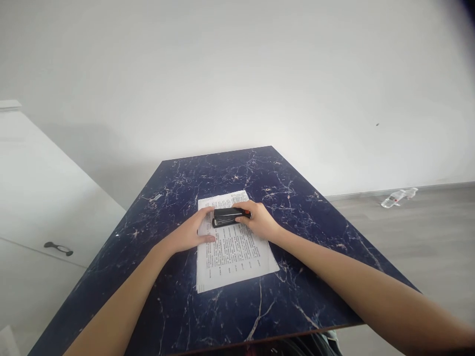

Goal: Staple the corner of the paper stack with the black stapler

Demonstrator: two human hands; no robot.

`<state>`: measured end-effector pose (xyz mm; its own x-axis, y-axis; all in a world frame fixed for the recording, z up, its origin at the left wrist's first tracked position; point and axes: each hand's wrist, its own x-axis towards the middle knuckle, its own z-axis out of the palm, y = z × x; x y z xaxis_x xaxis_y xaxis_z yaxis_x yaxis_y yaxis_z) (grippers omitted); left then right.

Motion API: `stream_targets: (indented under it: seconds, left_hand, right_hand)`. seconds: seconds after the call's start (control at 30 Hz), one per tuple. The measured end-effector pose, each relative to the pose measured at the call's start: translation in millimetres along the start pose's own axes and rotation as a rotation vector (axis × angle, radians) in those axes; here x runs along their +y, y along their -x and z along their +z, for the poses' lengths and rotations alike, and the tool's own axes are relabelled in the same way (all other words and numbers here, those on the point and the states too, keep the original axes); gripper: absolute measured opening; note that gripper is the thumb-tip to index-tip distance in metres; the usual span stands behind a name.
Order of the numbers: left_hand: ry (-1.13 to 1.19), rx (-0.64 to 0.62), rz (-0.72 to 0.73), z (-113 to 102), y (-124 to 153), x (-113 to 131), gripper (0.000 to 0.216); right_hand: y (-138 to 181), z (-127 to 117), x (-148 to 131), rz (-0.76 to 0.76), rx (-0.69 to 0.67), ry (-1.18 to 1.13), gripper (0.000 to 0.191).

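A black stapler (225,214) with a bit of orange at its right end lies across the upper part of some printed paper sheets (237,267). My right hand (258,217) grips the stapler's right end, thumb in front and fingers behind. At the left edge of the sheets is my left hand (195,232), thumb and fingers spread apart. Its fingertips reach close to the stapler's left end; whether they touch it I cannot tell. The thumb rests on the printed page.
The sheets lie on a dark blue marble-patterned table (289,306) that reaches to a white wall (237,74). On the left stands a white cabinet (44,198) with a dark handle (58,248). Clear plastic packaging (399,198) lies on the floor at the right.
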<state>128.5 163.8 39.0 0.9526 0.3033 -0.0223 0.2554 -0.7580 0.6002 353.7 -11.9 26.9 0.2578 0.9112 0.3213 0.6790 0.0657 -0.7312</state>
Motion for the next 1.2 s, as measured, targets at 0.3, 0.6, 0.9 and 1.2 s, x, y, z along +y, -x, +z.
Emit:
stream_targets:
  seconds: [0.3,0.6,0.9,1.2]
  left_hand:
    - [-0.021,0.111,-0.004,-1.4,-4.2,7.0,0.063]
    - [-0.005,0.099,-0.008,0.7,-4.6,1.6,0.070]
    - [-0.007,0.085,-0.026,1.1,-4.4,1.6,0.072]
    - [0.002,0.085,-0.030,1.1,-5.0,2.3,0.072]
  right_hand:
    - [-2.9,-11.9,2.1,0.075,-0.097,-0.542,0.034]
    - [-3.4,-11.0,1.6,0.253,-0.133,-0.734,0.039]
    - [-3.2,-9.6,4.4,0.261,-0.167,-0.710,0.042]
    - [-4.5,-8.1,3.6,0.273,-0.160,-0.706,0.045]
